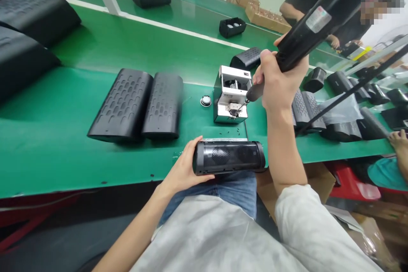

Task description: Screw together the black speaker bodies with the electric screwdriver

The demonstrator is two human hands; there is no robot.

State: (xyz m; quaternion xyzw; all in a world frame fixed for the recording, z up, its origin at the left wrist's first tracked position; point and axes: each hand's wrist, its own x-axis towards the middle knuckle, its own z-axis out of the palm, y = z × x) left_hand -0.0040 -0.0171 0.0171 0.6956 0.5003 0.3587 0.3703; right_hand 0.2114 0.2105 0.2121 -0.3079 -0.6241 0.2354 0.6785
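Your left grip (183,165) is holding the black cylindrical speaker (228,158), which is looking rigid and slick, so you are best taking it around the barrel. Your right grip (277,80) is clenching an electric screwdriver (306,29).

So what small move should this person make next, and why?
Probably lift the black electric screwdriver gently away from the silver screw feeder: the right hand has its tip down at the feeder's outlet, and the left hand holds the black cylindrical speaker ready nearby.
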